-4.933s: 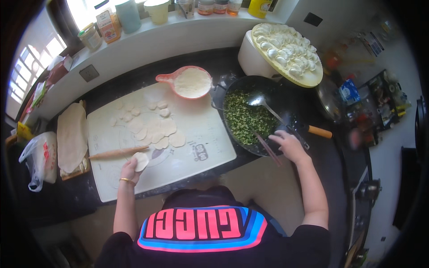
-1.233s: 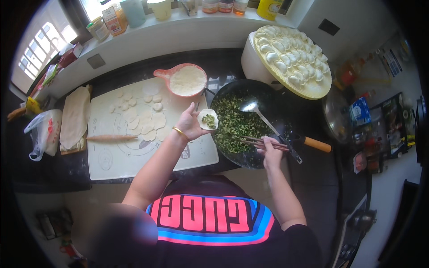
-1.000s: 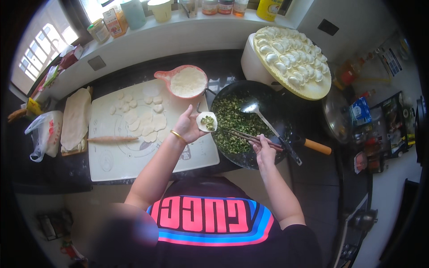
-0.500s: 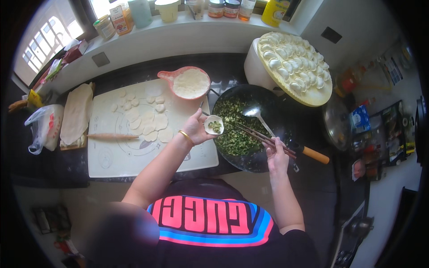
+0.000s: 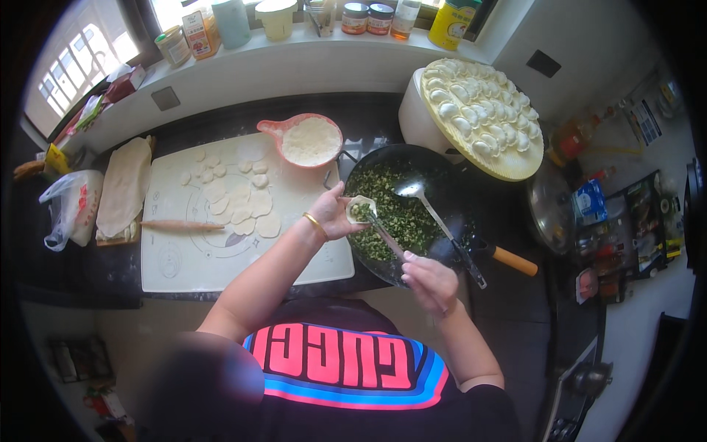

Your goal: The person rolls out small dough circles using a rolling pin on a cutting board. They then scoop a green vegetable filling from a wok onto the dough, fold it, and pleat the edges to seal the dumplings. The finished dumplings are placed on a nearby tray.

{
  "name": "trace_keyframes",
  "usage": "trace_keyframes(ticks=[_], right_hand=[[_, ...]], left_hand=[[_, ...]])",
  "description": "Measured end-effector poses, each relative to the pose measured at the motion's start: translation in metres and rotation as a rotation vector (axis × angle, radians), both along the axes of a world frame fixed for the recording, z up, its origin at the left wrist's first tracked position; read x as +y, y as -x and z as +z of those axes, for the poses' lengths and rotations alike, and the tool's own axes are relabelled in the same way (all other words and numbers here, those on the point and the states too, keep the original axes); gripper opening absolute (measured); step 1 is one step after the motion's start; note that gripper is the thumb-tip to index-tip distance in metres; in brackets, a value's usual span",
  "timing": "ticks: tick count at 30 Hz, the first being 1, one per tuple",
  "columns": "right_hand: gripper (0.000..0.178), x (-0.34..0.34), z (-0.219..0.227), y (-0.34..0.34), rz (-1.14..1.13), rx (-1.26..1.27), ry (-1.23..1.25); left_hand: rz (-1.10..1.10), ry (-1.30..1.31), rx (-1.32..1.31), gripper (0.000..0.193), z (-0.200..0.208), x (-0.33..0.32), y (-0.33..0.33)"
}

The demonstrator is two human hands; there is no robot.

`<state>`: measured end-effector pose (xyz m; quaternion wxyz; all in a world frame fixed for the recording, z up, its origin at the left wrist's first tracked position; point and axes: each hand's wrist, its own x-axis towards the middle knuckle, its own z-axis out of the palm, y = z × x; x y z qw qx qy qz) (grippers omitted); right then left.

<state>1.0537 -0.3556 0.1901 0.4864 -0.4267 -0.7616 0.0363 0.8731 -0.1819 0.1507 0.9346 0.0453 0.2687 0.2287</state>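
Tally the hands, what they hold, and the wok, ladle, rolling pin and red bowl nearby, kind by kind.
Hands, left hand plus right hand: 2
Filled wrapper: 1
Chopstick set: 1
Wok: 1
Ladle: 1
Rolling pin: 1
Red bowl: 1
Total: 8

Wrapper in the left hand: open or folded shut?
Open: the wrapper is cupped, edges not joined; green filling shows inside, chopsticks at it.

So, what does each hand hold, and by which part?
Left hand: a wrapper, by its left side. Right hand: chopsticks, by their rear half.
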Motion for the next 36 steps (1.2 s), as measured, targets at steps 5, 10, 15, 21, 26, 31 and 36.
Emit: trace_keyframes(ticks=[5,10,15,21,26,31,36], right_hand=[[0.014,0.008,-0.004,-0.027,-0.197,0.783,0.282],[0.016,0.019,-0.024,-0.053,-0.085,1.296,0.518],[0.015,0.022,-0.044,-0.06,-0.103,1.323,0.607],[0.015,0.029,-0.037,-0.071,-0.04,1.382,0.632],[0.015,0.034,-0.053,-0.08,-0.057,1.449,0.715],[0.016,0.032,-0.044,-0.084,0.004,1.402,0.746],[0.017,0.031,-0.048,-0.088,0.015,1.36,0.726]], left_hand=[[-0.044,-0.054,0.0,0.069,-0.001,-0.003,0.001],[-0.075,-0.089,-0.009,0.068,-0.001,-0.004,-0.001],[-0.137,-0.121,-0.016,0.066,-0.001,-0.005,0.001],[-0.182,-0.166,0.011,0.064,0.003,-0.009,0.0],[-0.179,-0.205,0.035,0.064,0.008,-0.013,-0.003],[-0.215,-0.209,0.034,0.067,0.008,-0.015,-0.005],[-0.243,-0.203,-0.018,0.069,0.005,-0.014,-0.008]])
